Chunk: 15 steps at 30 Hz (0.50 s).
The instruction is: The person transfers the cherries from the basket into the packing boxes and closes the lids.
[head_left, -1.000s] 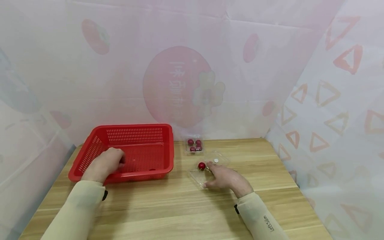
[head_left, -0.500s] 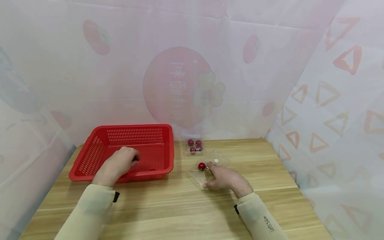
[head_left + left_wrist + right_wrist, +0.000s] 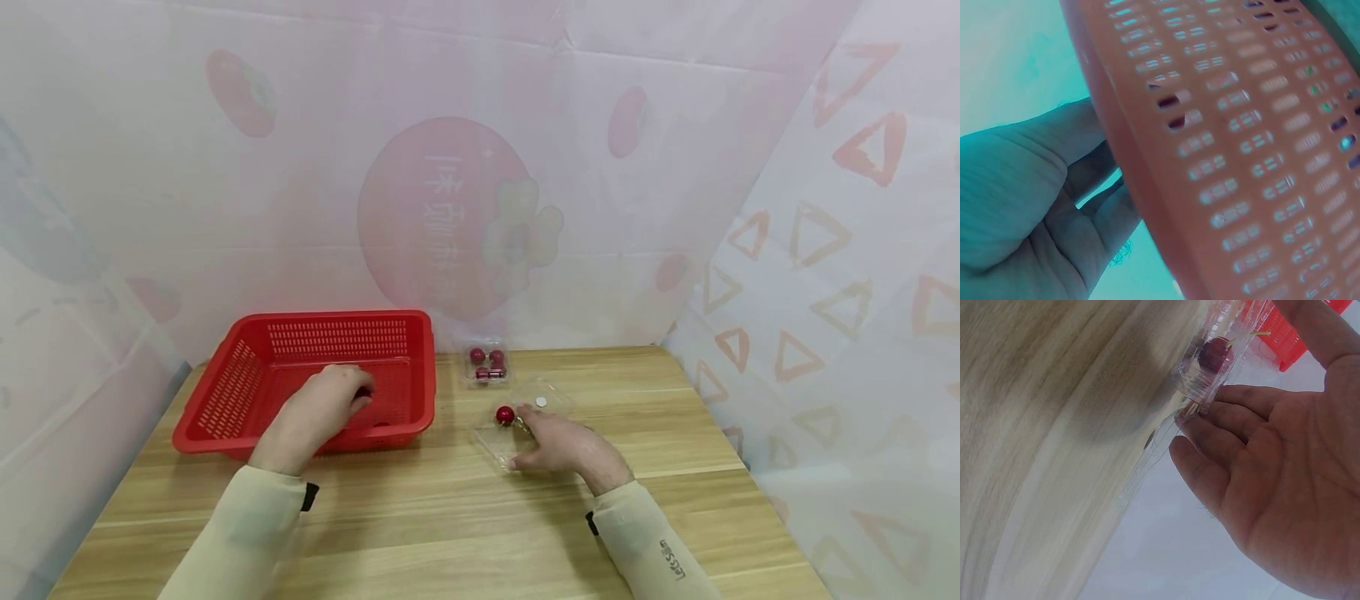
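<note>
- Head cam: I see the L hand over the near part of a red rectangular plastic basket w/ slotted walls, back of hand up, wrist above the near rim.
- L fingers: bent inward; a dark red patch shows at the tips. Can't tell if they've hold of anything; on the L wrist cam the tips go out of sight behind the rim.
- Same cam: dark patches thru some basket slots, too unclear to ID.
- R hand at a clear plastic tray, right of basket. Fingers spread and relaxed at its edge, thumb well apart near the close corner; they touch the tray, not curled round it.
- Round shiny dark red cherry is in the tray, toward the far side, just beside the R fingertips; R wrist cam shows its green stem.
- Clear lid folded back from tray, far-right side, w/ small white sticker.
- 2nd clear plastic box at back, betw. basket & lid; approx. 4 dark red cherries inside.
- All on a light wood-grain table.
</note>
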Each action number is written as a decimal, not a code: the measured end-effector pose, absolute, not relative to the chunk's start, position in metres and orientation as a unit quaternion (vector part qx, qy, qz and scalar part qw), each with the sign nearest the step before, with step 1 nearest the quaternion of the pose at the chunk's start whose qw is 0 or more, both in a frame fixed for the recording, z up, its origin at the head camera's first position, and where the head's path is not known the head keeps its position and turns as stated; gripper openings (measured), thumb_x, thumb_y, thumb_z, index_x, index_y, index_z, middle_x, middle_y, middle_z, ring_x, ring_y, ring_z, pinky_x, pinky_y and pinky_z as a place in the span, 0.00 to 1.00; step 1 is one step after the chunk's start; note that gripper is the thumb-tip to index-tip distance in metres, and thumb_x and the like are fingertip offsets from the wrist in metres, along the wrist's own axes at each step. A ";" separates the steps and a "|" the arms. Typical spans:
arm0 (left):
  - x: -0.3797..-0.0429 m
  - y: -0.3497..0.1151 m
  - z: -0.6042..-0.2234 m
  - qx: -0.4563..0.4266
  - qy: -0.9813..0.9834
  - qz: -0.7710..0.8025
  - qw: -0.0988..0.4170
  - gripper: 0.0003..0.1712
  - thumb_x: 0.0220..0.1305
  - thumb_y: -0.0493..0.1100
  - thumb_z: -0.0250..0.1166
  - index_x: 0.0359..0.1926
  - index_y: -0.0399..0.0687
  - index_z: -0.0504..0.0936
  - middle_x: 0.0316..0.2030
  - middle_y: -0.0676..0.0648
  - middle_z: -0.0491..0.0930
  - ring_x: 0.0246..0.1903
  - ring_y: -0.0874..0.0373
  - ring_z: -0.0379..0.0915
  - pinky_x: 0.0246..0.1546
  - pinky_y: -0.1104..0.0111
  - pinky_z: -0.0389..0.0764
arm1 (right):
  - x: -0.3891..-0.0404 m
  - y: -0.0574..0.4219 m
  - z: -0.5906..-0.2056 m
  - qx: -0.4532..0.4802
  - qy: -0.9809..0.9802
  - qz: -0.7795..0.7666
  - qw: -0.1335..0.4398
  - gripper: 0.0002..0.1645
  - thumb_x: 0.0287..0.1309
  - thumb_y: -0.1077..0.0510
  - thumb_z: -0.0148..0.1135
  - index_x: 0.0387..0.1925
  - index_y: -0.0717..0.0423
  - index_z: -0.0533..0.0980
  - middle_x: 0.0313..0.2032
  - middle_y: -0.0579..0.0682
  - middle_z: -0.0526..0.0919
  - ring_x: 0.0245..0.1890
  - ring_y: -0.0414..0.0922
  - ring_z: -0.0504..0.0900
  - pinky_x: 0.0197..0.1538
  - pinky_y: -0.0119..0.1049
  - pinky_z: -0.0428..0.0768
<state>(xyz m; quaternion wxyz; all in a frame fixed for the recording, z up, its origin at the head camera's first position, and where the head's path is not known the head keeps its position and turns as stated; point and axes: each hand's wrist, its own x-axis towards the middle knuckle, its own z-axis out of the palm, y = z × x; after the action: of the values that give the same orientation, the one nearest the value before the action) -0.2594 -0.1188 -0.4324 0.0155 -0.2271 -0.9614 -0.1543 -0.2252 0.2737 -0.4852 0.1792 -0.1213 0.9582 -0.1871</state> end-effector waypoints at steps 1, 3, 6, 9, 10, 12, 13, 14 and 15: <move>-0.259 -0.117 -0.433 -0.228 -0.961 -0.157 0.018 0.04 0.76 0.34 0.80 0.48 0.44 0.94 0.42 0.45 0.93 0.42 0.52 0.88 0.51 0.49 0.97 | -0.225 0.274 -0.485 -0.121 0.958 -0.186 0.179 0.65 0.71 0.39 0.84 0.93 0.61 0.60 0.91 0.63 0.65 0.90 0.65 0.70 0.92 0.64 0.70; -0.259 -0.114 -0.433 -0.229 -0.960 -0.163 0.019 0.04 0.76 0.34 0.79 0.48 0.45 0.94 0.42 0.46 0.92 0.41 0.53 0.86 0.51 0.50 0.97 | -0.225 0.274 -0.485 -0.122 0.959 -0.185 0.179 0.65 0.71 0.39 0.84 0.93 0.61 0.60 0.91 0.64 0.65 0.90 0.66 0.70 0.92 0.64 0.70; -0.257 -0.109 -0.434 -0.228 -0.958 -0.171 0.021 0.06 0.76 0.34 0.79 0.50 0.44 0.94 0.42 0.46 0.93 0.42 0.53 0.86 0.52 0.51 0.97 | -0.225 0.274 -0.485 -0.122 0.959 -0.186 0.178 0.65 0.71 0.39 0.84 0.93 0.61 0.60 0.91 0.64 0.66 0.90 0.66 0.70 0.92 0.64 0.70; -0.255 -0.103 -0.433 -0.229 -0.957 -0.176 0.024 0.08 0.75 0.33 0.79 0.52 0.44 0.94 0.44 0.45 0.93 0.44 0.52 0.88 0.54 0.50 0.97 | -0.225 0.274 -0.485 -0.121 0.958 -0.187 0.178 0.65 0.71 0.39 0.84 0.93 0.61 0.60 0.91 0.64 0.66 0.89 0.66 0.71 0.92 0.64 0.70; -0.254 -0.101 -0.433 -0.231 -0.956 -0.178 0.026 0.08 0.75 0.33 0.80 0.52 0.44 0.95 0.45 0.45 0.94 0.45 0.52 0.89 0.54 0.50 0.97 | -0.225 0.274 -0.485 -0.121 0.958 -0.187 0.178 0.65 0.71 0.39 0.84 0.93 0.61 0.60 0.91 0.64 0.66 0.89 0.66 0.71 0.92 0.64 0.70; -0.252 -0.097 -0.431 -0.232 -0.955 -0.183 0.029 0.08 0.75 0.34 0.79 0.52 0.44 0.95 0.45 0.46 0.94 0.45 0.52 0.89 0.55 0.51 0.97 | -0.225 0.274 -0.486 -0.121 0.958 -0.188 0.178 0.65 0.71 0.39 0.84 0.93 0.61 0.60 0.91 0.64 0.66 0.90 0.66 0.71 0.92 0.64 0.70; -0.251 -0.094 -0.430 -0.233 -0.954 -0.185 0.031 0.08 0.76 0.34 0.79 0.52 0.45 0.95 0.45 0.46 0.94 0.45 0.52 0.89 0.54 0.51 0.97 | -0.225 0.274 -0.486 -0.121 0.958 -0.188 0.178 0.65 0.71 0.39 0.84 0.93 0.61 0.60 0.91 0.64 0.66 0.90 0.66 0.71 0.92 0.64 0.70; -0.250 -0.093 -0.429 -0.235 -0.953 -0.188 0.032 0.08 0.76 0.34 0.79 0.52 0.45 0.95 0.45 0.46 0.93 0.45 0.52 0.89 0.54 0.51 0.97 | -0.225 0.274 -0.486 -0.121 0.958 -0.187 0.178 0.65 0.71 0.39 0.84 0.93 0.61 0.60 0.91 0.64 0.66 0.90 0.65 0.70 0.92 0.64 0.70; -0.250 -0.091 -0.429 -0.237 -0.952 -0.190 0.036 0.08 0.76 0.34 0.79 0.52 0.45 0.95 0.45 0.47 0.93 0.46 0.52 0.89 0.54 0.52 0.97 | -0.225 0.274 -0.486 -0.121 0.959 -0.187 0.178 0.65 0.71 0.39 0.84 0.93 0.61 0.60 0.91 0.64 0.66 0.90 0.65 0.70 0.92 0.64 0.70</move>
<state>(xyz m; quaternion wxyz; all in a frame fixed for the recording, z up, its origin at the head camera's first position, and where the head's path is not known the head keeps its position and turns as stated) -0.2499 -0.0905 -0.4290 0.0357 -0.2366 -0.9521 -0.1902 -0.2251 0.2739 -0.4856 0.1781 -0.1211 0.9585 -0.1868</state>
